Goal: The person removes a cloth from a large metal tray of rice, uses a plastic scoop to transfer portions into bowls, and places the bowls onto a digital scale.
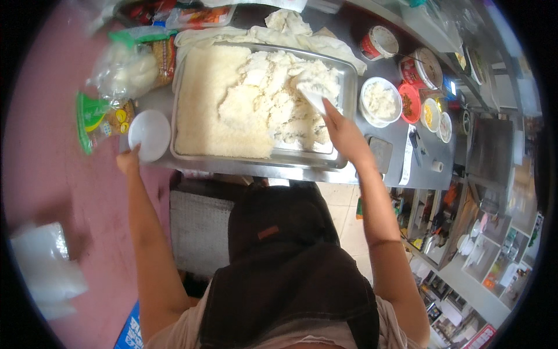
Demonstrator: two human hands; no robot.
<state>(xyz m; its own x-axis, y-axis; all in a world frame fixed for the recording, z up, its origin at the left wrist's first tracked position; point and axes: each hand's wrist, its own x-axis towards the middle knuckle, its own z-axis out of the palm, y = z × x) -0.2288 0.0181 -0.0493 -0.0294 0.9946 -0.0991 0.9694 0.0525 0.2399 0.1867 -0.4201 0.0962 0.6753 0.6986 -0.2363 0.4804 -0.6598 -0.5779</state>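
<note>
A large rectangular metal tray [351,83] of cooked white rice [218,100] lies on the counter before me. The rice is smooth and level on the left, broken into clumps on the right, with bare metal showing at the near right. My right hand [344,133] grips a white rice paddle [313,97], its blade against the clumped rice on the right. At the tray's left side, my left hand [129,160] holds a round white bowl [149,133] by its near rim, thumb on top. The bowl looks tilted; no food shows in it.
Right of the tray stand a white tub of rice [380,99], a red bowl [409,104], small tubs of toppings [430,114] and red-labelled buckets [378,42]. A kitchen scale [380,152] lies nearer. White cloth [218,35] runs behind; bagged food [126,70] sits left.
</note>
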